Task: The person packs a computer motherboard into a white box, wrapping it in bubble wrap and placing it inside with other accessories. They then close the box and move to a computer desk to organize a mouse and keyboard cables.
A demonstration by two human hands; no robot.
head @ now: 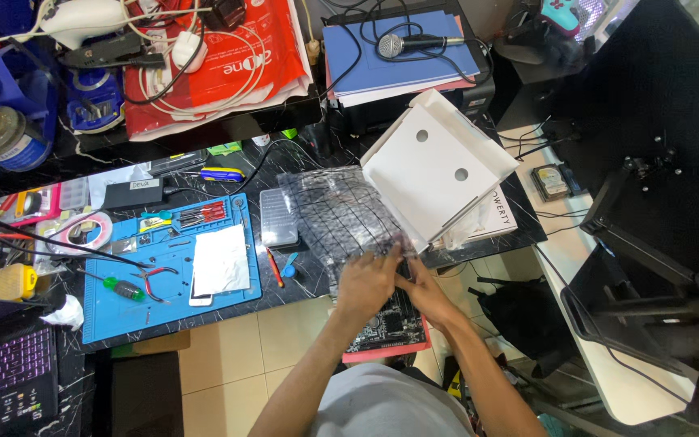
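Observation:
My left hand (pixel 368 280) and my right hand (pixel 424 290) meet at the front edge of the dark table. Both grip the near end of a translucent grey anti-static bag (pixel 340 212) that stretches away over the table. Under my hands a dark circuit board (pixel 391 322) lies on a pink foam pad (pixel 385 351) and juts past the table edge. Whether the board's far end is inside the bag is hidden by my hands. An open white cardboard box (pixel 435 166) with two round holes in its raised lid stands just behind and to the right.
A blue repair mat (pixel 173 293) holds a white sheet (pixel 221 259), pliers (pixel 153 281) and a green screwdriver (pixel 124 288). A clear parts case (pixel 279 217) lies beside the bag. A laptop (pixel 7 374) sits front left. A microphone (pixel 420 43) rests on blue folders. A hard drive (pixel 551 181) lies right.

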